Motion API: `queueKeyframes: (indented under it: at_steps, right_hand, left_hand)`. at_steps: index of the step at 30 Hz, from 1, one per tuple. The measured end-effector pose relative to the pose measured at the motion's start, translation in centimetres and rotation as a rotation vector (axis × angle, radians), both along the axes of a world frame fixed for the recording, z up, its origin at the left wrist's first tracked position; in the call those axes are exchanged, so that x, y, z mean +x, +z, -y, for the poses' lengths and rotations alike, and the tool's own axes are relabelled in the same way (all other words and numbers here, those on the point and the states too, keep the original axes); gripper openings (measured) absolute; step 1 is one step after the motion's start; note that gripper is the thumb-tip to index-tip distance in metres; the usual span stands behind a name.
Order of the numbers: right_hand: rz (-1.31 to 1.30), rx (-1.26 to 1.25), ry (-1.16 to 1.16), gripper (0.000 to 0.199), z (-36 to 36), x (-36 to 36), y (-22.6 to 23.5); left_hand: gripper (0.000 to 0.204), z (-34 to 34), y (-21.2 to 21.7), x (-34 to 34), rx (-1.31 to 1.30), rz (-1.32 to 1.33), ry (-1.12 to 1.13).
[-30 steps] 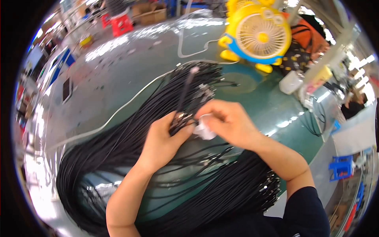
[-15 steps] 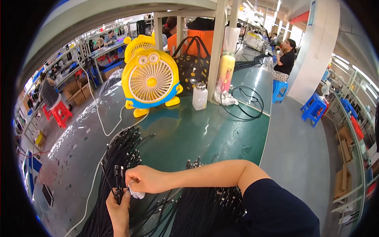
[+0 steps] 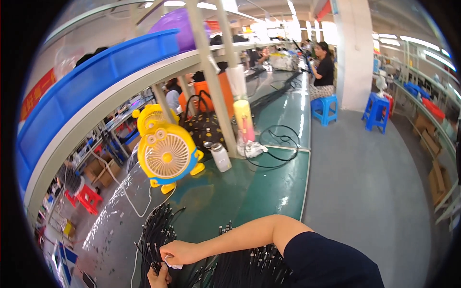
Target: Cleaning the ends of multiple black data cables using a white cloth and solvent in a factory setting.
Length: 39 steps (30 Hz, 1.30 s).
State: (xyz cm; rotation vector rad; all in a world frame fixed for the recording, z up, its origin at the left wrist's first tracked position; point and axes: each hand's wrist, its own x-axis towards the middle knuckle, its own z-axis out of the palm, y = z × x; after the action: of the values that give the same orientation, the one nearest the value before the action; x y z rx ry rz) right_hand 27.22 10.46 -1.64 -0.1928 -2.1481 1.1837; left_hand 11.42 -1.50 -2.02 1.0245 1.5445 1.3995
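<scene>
Near the lower edge, my left hand [image 3: 159,277] is closed around a few black cables with small metal-tipped plugs. My right hand [image 3: 181,252] reaches across from the right, its fingers pinched on a crumpled white cloth [image 3: 175,265] right beside those plugs. Whether the cloth touches a plug is hidden by the fingers. Behind my hands lies a bundle of black cables [image 3: 162,222], plug ends pointing away from me. Under and beyond my right forearm is a second pile of black cables [image 3: 261,259], partly covered by the arm.
A yellow and blue cartoon fan [image 3: 168,156] stands on the green tabletop [image 3: 283,185], with a white pump bottle [image 3: 221,157] beside it. A black cable loop [image 3: 273,165] lies farther right. Above runs a shelf with a blue bin [image 3: 96,72]. A person [image 3: 321,72] sits beyond.
The view has tilted upward, bringing the shelf and blue bin into sight and putting my hands lower in the picture. Both hands keep their hold on the cables and cloth.
</scene>
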Motion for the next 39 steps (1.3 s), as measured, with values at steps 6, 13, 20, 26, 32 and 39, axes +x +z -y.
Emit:
queueKeyframes:
  at_steps: [6,13,20,26,32,39]
  right_hand:
    - [0.089,-0.067,-0.051,0.017,-0.3,0.0,0.3]
    - [0.04,-0.055,-0.017,0.014,-0.1,0.0,0.2]
    - [0.121,-0.035,-0.03,0.007,1.2,1.2,1.1]
    - [0.157,-0.077,0.013,0.01,1.0,2.0,0.7]
    - [0.218,0.023,0.022,0.012,1.6,4.5,1.0]
    - [0.339,0.057,-0.007,0.017,1.6,7.0,2.1]
  left_hand:
    - [0.011,0.7,1.7,1.7,0.004,-0.044,-0.057]
    - [0.014,-0.1,0.0,0.2,0.029,-0.008,-0.033]
    - [0.015,0.2,-0.3,0.1,0.013,-0.036,-0.051]
    - [0.017,0.2,0.6,1.3,0.02,-0.015,-0.01]
    - [0.02,-0.3,-0.4,0.2,0.061,-0.094,0.013]
    - [0.024,0.1,0.3,0.9,0.031,-0.053,-0.035]
